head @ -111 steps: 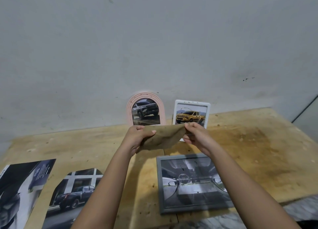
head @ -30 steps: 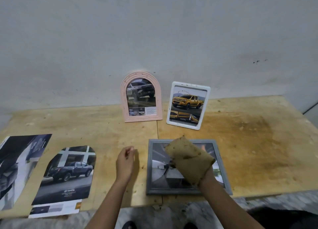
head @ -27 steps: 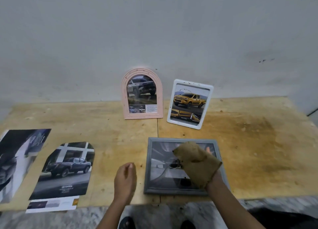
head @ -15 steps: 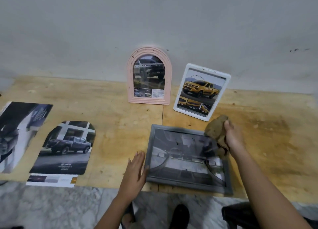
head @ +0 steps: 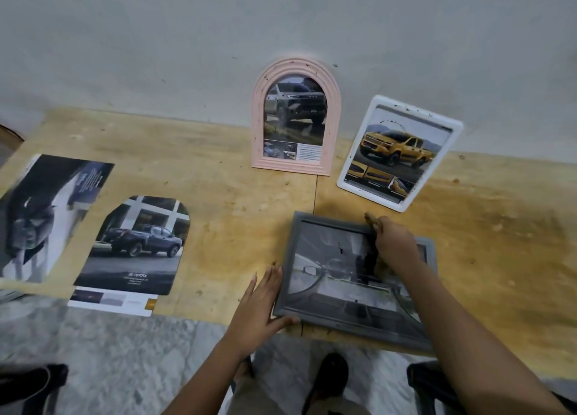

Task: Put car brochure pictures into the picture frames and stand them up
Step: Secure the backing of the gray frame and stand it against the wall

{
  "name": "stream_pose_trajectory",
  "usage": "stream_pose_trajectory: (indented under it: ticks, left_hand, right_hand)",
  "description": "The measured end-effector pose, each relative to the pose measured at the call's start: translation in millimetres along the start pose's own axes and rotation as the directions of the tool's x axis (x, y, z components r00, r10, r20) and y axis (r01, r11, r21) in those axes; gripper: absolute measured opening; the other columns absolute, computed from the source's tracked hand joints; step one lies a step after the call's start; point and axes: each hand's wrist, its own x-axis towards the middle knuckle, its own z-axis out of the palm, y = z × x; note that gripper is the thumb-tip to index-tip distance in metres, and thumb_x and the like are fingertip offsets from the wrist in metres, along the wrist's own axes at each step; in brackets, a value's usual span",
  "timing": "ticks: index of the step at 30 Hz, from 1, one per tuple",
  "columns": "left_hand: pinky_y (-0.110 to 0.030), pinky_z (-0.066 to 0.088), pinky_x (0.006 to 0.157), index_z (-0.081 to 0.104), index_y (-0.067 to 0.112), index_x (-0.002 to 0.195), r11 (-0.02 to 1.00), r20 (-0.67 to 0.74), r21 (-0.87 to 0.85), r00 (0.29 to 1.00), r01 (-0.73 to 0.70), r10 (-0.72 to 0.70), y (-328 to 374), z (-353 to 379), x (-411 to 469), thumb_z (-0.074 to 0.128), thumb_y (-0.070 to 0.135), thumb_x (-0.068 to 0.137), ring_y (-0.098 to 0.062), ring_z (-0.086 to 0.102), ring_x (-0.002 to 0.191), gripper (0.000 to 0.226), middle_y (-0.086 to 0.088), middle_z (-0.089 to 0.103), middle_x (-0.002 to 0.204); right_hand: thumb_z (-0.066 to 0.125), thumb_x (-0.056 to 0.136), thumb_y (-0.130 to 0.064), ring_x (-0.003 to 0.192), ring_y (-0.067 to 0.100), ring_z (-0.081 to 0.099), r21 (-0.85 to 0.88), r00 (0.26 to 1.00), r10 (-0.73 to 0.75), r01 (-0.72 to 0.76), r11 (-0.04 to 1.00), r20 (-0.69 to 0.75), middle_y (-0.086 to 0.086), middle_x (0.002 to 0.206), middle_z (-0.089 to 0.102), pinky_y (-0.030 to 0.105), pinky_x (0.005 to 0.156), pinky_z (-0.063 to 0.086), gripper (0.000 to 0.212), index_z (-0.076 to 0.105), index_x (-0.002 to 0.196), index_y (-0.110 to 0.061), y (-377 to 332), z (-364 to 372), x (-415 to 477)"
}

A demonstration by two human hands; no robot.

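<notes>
Head camera had you bent over the grey frame (head: 327,222), and it lay flat near the front edge of the wooden table (head: 218,196), a car-interior picture behind its glass. Your left hand (head: 262,302) was spread flat, fingers straight along the frame's left side, thumb against its near corner. Your right hand (head: 395,249) sat knuckles-up on the glass, fingers curled over a brown cloth (head: 371,218) that poked out past the fingertips. Back by the wall, the pink arched frame (head: 258,127) and the white frame (head: 418,115) stood side by side, each showing a truck. Off left, an arch-cut brochure page (head: 137,246) and a darker page (head: 46,214) lay flat.
</notes>
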Motion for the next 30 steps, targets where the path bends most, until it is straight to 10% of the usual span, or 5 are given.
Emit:
stream_pose_trajectory:
  ticks: [18, 21, 30]
  left_hand:
    - [-0.023, -0.015, 0.114, -0.015, 0.024, 0.145, 0.995, 0.091, 0.097, 0.995, 0.022, -0.031, -2, -1, 2, 0.013, 0.083, 0.072, -0.002, -0.022, 0.14, 0.098, 0.011, -0.02, 0.154]
    - [-0.023, -0.017, 0.113, -0.019, 0.025, 0.142, 0.992, 0.093, 0.124, 0.995, 0.024, -0.035, -6, 2, 2, 0.01, 0.083, 0.071, 0.0, -0.024, 0.139, 0.096, 0.012, -0.022, 0.153]
    - [-0.03, -0.001, 0.115, 0.005, 0.016, 0.149, 0.998, -0.045, 0.055, 0.999, -0.016, 0.018, -13, 15, 2, 0.028, 0.078, 0.082, -0.003, -0.005, 0.143, 0.094, 0.003, 0.003, 0.156]
  right_hand:
    - [0.036, 0.098, -0.008, 0.103, 0.034, 0.052, 0.049, 0.94, -0.307, 0.303, 0.952, 0.15, 0.02, 0.114, 0.059, 0.034, 0.075, 0.036, 0.025, 0.054, 0.114, -0.002, -127, 34, 0]
    - [0.037, 0.098, -0.004, 0.131, 0.034, 0.038, 0.072, 0.927, -0.331, 0.323, 0.944, 0.178, 0.019, 0.142, 0.041, 0.04, 0.094, 0.039, 0.028, 0.051, 0.122, -0.001, -128, 43, -5]
    - [0.034, 0.101, -0.011, 0.143, 0.024, 0.019, 0.066, 0.864, -0.378, 0.379, 0.923, 0.333, 0.01, 0.156, 0.018, 0.035, 0.111, 0.024, 0.038, 0.042, 0.138, -0.006, -143, 47, -26]
